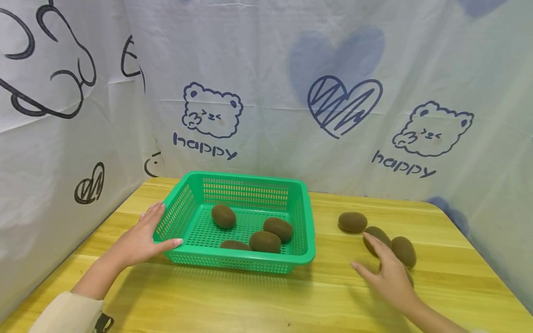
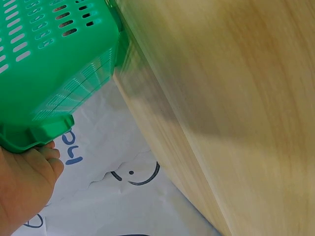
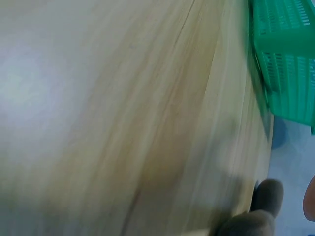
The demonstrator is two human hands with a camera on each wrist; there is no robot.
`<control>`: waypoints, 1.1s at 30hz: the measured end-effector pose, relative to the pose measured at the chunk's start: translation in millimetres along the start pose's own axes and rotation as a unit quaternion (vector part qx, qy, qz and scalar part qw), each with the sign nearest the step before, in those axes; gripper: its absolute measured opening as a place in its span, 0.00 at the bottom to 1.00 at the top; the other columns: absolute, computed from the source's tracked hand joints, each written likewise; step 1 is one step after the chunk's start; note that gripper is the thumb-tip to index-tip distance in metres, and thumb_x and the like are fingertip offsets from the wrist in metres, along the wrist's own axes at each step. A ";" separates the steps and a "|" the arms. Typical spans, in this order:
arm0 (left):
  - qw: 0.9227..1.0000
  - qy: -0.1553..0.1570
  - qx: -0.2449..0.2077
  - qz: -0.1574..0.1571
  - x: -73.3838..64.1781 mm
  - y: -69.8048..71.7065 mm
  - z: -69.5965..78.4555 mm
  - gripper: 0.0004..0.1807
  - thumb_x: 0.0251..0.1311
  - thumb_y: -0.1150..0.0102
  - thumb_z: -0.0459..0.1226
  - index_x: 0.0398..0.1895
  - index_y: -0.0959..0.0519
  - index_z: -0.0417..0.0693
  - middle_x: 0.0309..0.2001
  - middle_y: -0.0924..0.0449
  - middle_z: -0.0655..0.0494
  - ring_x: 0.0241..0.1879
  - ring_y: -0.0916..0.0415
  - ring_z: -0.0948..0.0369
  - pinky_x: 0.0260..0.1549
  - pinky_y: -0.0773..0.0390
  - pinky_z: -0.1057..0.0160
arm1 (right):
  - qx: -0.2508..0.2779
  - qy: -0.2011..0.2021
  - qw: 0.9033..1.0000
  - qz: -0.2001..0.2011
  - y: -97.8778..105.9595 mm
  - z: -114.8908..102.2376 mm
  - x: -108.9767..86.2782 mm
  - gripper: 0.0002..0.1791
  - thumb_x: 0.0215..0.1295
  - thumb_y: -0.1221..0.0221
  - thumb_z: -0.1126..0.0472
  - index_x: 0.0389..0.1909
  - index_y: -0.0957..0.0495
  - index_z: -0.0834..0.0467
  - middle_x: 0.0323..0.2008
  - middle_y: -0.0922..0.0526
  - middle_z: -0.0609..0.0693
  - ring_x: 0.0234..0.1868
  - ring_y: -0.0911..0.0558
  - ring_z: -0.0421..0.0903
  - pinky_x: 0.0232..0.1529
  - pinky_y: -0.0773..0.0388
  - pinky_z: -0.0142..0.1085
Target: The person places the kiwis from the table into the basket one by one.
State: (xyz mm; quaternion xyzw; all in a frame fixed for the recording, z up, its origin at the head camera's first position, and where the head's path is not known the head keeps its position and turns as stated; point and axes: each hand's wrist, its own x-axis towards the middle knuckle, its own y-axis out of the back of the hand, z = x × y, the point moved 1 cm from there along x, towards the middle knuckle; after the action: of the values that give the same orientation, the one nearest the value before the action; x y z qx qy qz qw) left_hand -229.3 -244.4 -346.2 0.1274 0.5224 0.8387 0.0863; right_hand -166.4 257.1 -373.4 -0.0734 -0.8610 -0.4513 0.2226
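My left hand [image 1: 139, 238] grips the left side of a green plastic basket [image 1: 310, 222], its thumb over the front left rim. In the left wrist view, curled fingers [image 2: 49, 162] sit under the basket's rim [image 2: 37, 140]. Several brown kiwis lie inside, among them one kiwi [image 1: 223, 216] towards the back left. My right hand [image 1: 389, 277] hovers over a group of kiwis right of the basket, thumb and fingers spread apart. One kiwi [image 1: 352, 222] lies left of the group's middle, another kiwi [image 1: 404, 252] at its right; the hand partly covers others. The right wrist view catches two kiwis [image 3: 268, 196] low down.
Everything stands on a yellow wood-grain table [image 1: 250, 300]. White cloth [image 1: 266, 115] printed with hearts and bears hangs behind the table and along both sides.
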 end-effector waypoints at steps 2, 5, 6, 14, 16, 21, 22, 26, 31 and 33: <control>1.000 0.000 -0.002 0.000 -0.1 0.1 -0.5 0.57 0.54 0.45 0.60 0.72 0.62 0.33 0.73 0.67 0.34 0.68 0.65 0.31 0.62 0.56 0.30 | 0.000 0.001 1.000 0.009 3.2 3.7 -1.6 0.39 0.53 0.34 0.55 0.64 0.38 0.66 0.61 0.32 0.68 0.58 0.32 0.68 0.50 0.30 0.64; 1.000 0.000 -0.004 0.000 -0.2 0.0 -1.2 0.58 0.54 0.44 0.60 0.72 0.62 0.33 0.73 0.67 0.34 0.68 0.65 0.31 0.62 0.57 0.30 | 0.003 -0.001 1.000 0.020 8.3 10.7 -3.6 0.39 0.52 0.33 0.57 0.63 0.37 0.66 0.61 0.33 0.69 0.58 0.33 0.70 0.50 0.31 0.66; 1.000 0.000 -0.004 0.000 -0.2 -0.1 -1.3 0.58 0.54 0.44 0.60 0.72 0.62 0.33 0.73 0.67 0.34 0.68 0.65 0.31 0.62 0.56 0.30 | 0.005 -0.005 1.000 0.021 10.0 13.3 -4.4 0.39 0.52 0.33 0.57 0.63 0.37 0.66 0.61 0.33 0.69 0.58 0.33 0.70 0.49 0.32 0.66; 1.000 0.000 -0.001 -0.001 0.7 0.0 -0.4 0.57 0.54 0.45 0.60 0.71 0.62 0.33 0.73 0.67 0.34 0.68 0.65 0.30 0.62 0.56 0.30 | -0.001 -0.032 0.999 0.013 18.1 33.2 -16.7 0.37 0.54 0.34 0.57 0.62 0.36 0.70 0.59 0.33 0.71 0.57 0.32 0.71 0.47 0.30 0.64; 1.000 0.001 -0.001 -0.001 0.7 0.0 -0.2 0.57 0.54 0.45 0.60 0.71 0.62 0.33 0.73 0.67 0.34 0.68 0.65 0.30 0.61 0.56 0.30 | -0.007 -0.040 0.999 0.004 18.7 37.5 -19.5 0.37 0.55 0.35 0.56 0.62 0.36 0.70 0.59 0.33 0.72 0.56 0.32 0.71 0.46 0.30 0.63; 1.000 0.002 -0.003 -0.001 0.1 0.3 -0.3 0.57 0.54 0.45 0.60 0.72 0.62 0.33 0.73 0.67 0.34 0.68 0.65 0.31 0.61 0.56 0.29 | -0.025 -0.057 0.998 -0.018 18.8 46.6 -25.5 0.36 0.57 0.37 0.55 0.61 0.37 0.72 0.58 0.33 0.74 0.55 0.32 0.72 0.46 0.30 0.63; 1.000 0.002 -0.003 -0.001 0.2 0.3 -0.3 0.57 0.54 0.45 0.60 0.72 0.62 0.33 0.73 0.67 0.34 0.68 0.65 0.30 0.61 0.56 0.29 | -0.029 -0.058 0.998 -0.019 18.6 48.1 -26.5 0.36 0.57 0.37 0.55 0.61 0.36 0.72 0.57 0.32 0.74 0.54 0.32 0.73 0.46 0.29 0.64; 1.000 0.002 0.000 -0.001 0.2 0.4 -0.2 0.57 0.54 0.45 0.60 0.72 0.62 0.33 0.73 0.67 0.34 0.68 0.65 0.30 0.61 0.55 0.29 | -0.041 -0.069 0.996 -0.026 17.0 53.5 -30.3 0.37 0.57 0.37 0.54 0.60 0.37 0.73 0.57 0.33 0.75 0.54 0.32 0.74 0.46 0.30 0.64; 1.000 0.002 0.001 -0.001 0.4 -0.1 0.2 0.57 0.54 0.45 0.60 0.71 0.62 0.32 0.73 0.67 0.34 0.67 0.64 0.29 0.61 0.55 0.29 | -0.042 -0.091 0.995 -0.030 15.9 59.4 -32.3 0.38 0.58 0.37 0.54 0.61 0.39 0.74 0.59 0.35 0.75 0.55 0.34 0.74 0.47 0.31 0.64; 1.000 0.002 0.002 -0.001 0.4 -0.2 0.4 0.57 0.54 0.45 0.60 0.71 0.62 0.32 0.73 0.67 0.34 0.67 0.64 0.29 0.61 0.55 0.29 | -0.046 -0.104 0.993 -0.036 15.7 61.8 -33.3 0.39 0.58 0.38 0.53 0.61 0.39 0.75 0.58 0.35 0.76 0.55 0.34 0.75 0.47 0.31 0.64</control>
State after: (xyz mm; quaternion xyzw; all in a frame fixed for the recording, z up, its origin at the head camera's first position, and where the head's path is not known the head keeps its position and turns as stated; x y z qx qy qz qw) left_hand -229.6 -243.9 -346.2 0.1252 0.5241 0.8380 0.0862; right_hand -151.2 318.8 -407.1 -0.0990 -0.8598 -0.4883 0.1122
